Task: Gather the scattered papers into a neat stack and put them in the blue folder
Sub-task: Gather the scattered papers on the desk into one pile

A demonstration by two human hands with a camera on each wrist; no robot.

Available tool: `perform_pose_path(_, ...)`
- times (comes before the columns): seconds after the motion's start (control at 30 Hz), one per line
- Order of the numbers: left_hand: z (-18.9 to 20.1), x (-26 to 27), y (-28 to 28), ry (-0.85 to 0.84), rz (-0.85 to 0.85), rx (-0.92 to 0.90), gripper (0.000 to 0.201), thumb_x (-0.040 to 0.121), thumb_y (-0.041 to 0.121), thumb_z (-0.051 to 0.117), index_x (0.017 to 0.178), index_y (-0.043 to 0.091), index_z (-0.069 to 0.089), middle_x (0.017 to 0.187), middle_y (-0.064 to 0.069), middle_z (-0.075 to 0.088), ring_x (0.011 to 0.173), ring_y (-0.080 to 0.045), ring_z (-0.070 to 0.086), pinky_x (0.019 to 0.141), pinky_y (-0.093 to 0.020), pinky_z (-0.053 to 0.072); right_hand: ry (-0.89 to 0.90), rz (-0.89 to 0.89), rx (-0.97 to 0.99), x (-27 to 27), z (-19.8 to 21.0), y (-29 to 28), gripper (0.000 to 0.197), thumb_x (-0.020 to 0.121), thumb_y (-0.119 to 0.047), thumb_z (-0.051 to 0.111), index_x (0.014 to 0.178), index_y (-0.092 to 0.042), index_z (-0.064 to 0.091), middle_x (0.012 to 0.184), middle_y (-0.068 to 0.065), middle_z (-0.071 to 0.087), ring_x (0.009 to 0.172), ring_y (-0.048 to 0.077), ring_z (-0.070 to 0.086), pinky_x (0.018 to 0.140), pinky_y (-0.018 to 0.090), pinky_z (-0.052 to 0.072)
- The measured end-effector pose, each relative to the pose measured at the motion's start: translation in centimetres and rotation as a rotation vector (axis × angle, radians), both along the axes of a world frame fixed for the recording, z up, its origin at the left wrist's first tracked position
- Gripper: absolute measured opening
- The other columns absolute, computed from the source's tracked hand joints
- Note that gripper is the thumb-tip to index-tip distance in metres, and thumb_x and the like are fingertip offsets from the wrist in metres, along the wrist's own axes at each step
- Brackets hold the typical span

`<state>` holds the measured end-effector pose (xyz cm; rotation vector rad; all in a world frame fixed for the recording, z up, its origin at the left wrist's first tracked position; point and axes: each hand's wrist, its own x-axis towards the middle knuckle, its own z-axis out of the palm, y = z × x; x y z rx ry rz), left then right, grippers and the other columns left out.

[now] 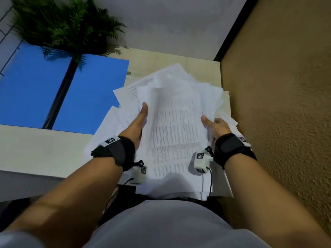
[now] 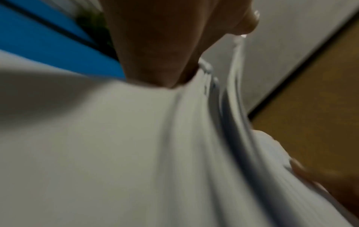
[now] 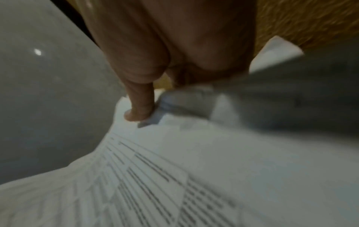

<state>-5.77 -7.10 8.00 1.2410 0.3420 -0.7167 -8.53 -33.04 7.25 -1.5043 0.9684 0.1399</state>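
A loose, uneven bundle of white printed papers (image 1: pixel 175 122) is held up between both hands over the pale table (image 1: pixel 35 149). My left hand (image 1: pixel 141 119) grips the bundle's left edge, thumb on top and fingers hidden beneath. My right hand (image 1: pixel 213 124) grips the right edge the same way. The left wrist view shows sheet edges (image 2: pixel 223 99) fanned out below the thumb (image 2: pixel 246 20). The right wrist view has my thumb (image 3: pixel 139 106) pressing on printed sheets (image 3: pixel 155 176). More sheets (image 1: pixel 105 129) lie flat under the bundle. The blue folder (image 1: pixel 53 90) lies open at the left.
A potted fern (image 1: pixel 68 27) stands behind the folder, its fronds over the black spine (image 1: pixel 59 97). A textured tan wall (image 1: pixel 277 104) runs close along the right side of the table. The table's near edge (image 1: pixel 26 172) is just in front of my body.
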Motion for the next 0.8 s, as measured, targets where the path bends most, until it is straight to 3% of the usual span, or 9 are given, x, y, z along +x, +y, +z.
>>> perform_pose_path(0.03, -0.3, -0.5, 0.1, -0.001, -0.036, 0.043, 0.102, 0.071, 0.09, 0.039, 0.156, 0.038, 0.016, 0.157, 0.022, 0.012, 0.144, -0.001, 0.02, 0.124, -0.042, 0.008, 0.108, 0.038, -0.127, -0.4, -0.8, -0.1, 0.044, 0.088, -0.039, 0.067, 0.112, -0.004, 0.055, 0.117, 0.015, 0.065, 0.106, 0.031, 0.063, 0.1, 0.044, 0.048)
perform_pose_path(0.1, -1.4, -1.6, 0.5, 0.008, -0.159, 0.137, 0.108, 0.075, 0.078, 0.057, 0.158, 0.023, 0.014, 0.159, 0.011, 0.026, 0.14, -0.007, 0.035, 0.12, -0.037, 0.016, 0.275, 0.119, -0.313, -1.7, -2.1, 0.1, 0.054, 0.095, -0.045, 0.051, 0.123, 0.001, 0.052, 0.131, 0.021, 0.057, 0.119, 0.035, 0.056, 0.106, 0.042, 0.041)
perform_pose_path(0.17, -2.5, -2.9, 0.7, -0.022, -0.26, 0.266, 0.102, 0.08, 0.056, 0.072, 0.155, 0.02, 0.013, 0.151, 0.01, 0.035, 0.134, -0.013, 0.041, 0.115, -0.036, 0.026, 0.309, 0.209, -0.338, -3.0, -3.0, 1.1, 0.063, 0.101, -0.047, 0.036, 0.143, 0.001, 0.036, 0.147, 0.021, 0.042, 0.132, 0.036, 0.044, 0.112, 0.04, 0.033)
perform_pose_path(0.23, -3.8, -4.2, 0.4, -0.05, -0.342, 0.399, 0.114, 0.073, 0.054, 0.079, 0.157, 0.024, 0.008, 0.158, 0.006, 0.03, 0.144, -0.021, 0.035, 0.118, -0.044, 0.029, 0.268, 0.266, -0.295, -4.1, -3.5, 2.3, 0.067, 0.101, -0.048, 0.032, 0.149, -0.002, 0.023, 0.153, 0.018, 0.033, 0.138, 0.034, 0.036, 0.113, 0.037, 0.027)
perform_pose_path(0.33, -4.3, -4.9, -1.3, -0.22, -0.301, 0.523, 0.086, 0.083, 0.027, 0.077, 0.152, 0.015, 0.027, 0.15, -0.002, 0.046, 0.137, -0.024, 0.046, 0.114, -0.041, 0.037, 0.165, 0.277, -0.247, -3.9, -4.0, 2.5, 0.066, 0.101, -0.048, 0.033, 0.149, -0.005, 0.024, 0.154, 0.013, 0.033, 0.14, 0.029, 0.035, 0.114, 0.033, 0.025)
perform_pose_path(0.4, -4.3, -4.1, -0.9, -0.233, -0.159, 0.51, 0.062, 0.089, 0.012, 0.07, 0.145, 0.01, 0.042, 0.138, -0.008, 0.057, 0.126, -0.026, 0.055, 0.108, -0.039, 0.043, 0.112, 0.219, -0.261, -3.2, -3.9, 1.7, 0.061, 0.101, -0.049, 0.031, 0.143, -0.005, 0.038, 0.147, 0.015, 0.044, 0.133, 0.031, 0.043, 0.113, 0.037, 0.03)
perform_pose_path(0.53, -4.4, -1.7, 3.2, -0.135, 0.091, 0.46, 0.064, 0.081, 0.029, 0.075, 0.137, 0.01, 0.052, 0.13, -0.01, 0.065, 0.116, -0.03, 0.063, 0.103, -0.051, 0.048, 0.093, -0.006, -0.358, -2.4, -4.0, -0.5, 0.035, 0.098, -0.035, 0.05, 0.118, -0.006, 0.053, 0.116, 0.014, 0.059, 0.11, 0.031, 0.057, 0.092, 0.033, 0.043)
perform_pose_path(0.63, -4.0, -0.5, 5.7, -0.146, 0.153, 0.578, 0.042, 0.087, 0.021, 0.071, 0.126, 0.01, 0.06, 0.12, -0.01, 0.067, 0.108, -0.032, 0.065, 0.097, -0.046, 0.051, 0.207, 0.061, -0.372, -2.5, -4.1, 0.0, 0.048, 0.091, -0.027, 0.062, 0.131, -0.005, 0.048, 0.135, 0.015, 0.051, 0.121, 0.032, 0.052, 0.099, 0.032, 0.042)
perform_pose_path(0.8, -3.4, 0.4, 5.5, -0.196, -0.073, 0.738, 0.041, 0.094, 0.019, 0.067, 0.129, 0.002, 0.054, 0.116, -0.009, 0.061, 0.107, -0.029, 0.06, 0.087, -0.032, 0.045, 0.149, 0.254, -0.208, -2.4, -5.1, 3.6, 0.047, 0.093, -0.019, 0.056, 0.139, -0.016, 0.045, 0.14, 0.009, 0.05, 0.121, 0.03, 0.054, 0.102, 0.033, 0.044)
